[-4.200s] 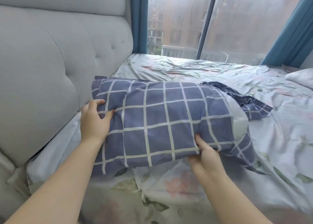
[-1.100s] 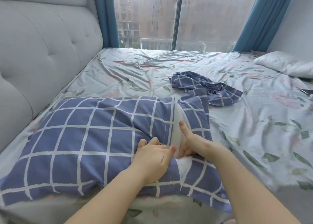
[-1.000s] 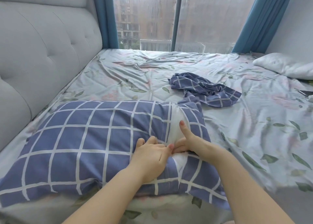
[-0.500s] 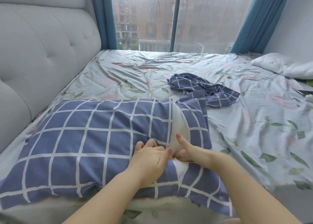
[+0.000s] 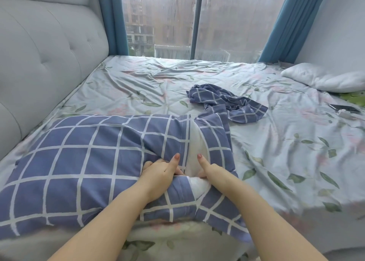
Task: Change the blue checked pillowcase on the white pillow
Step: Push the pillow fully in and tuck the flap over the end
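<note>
Pillow (image 5: 194, 142) lay cased at the bed's (image 5: 158, 83) near edge. Left hand (image 5: 160, 174) bunched the pillowcase (image 5: 88, 162) hem in curled fingers, thumb up. Right hand (image 5: 213, 172) fingers vanished into the slit, grip unclear. Best bet: draw both flaps evenly over the white.
</note>
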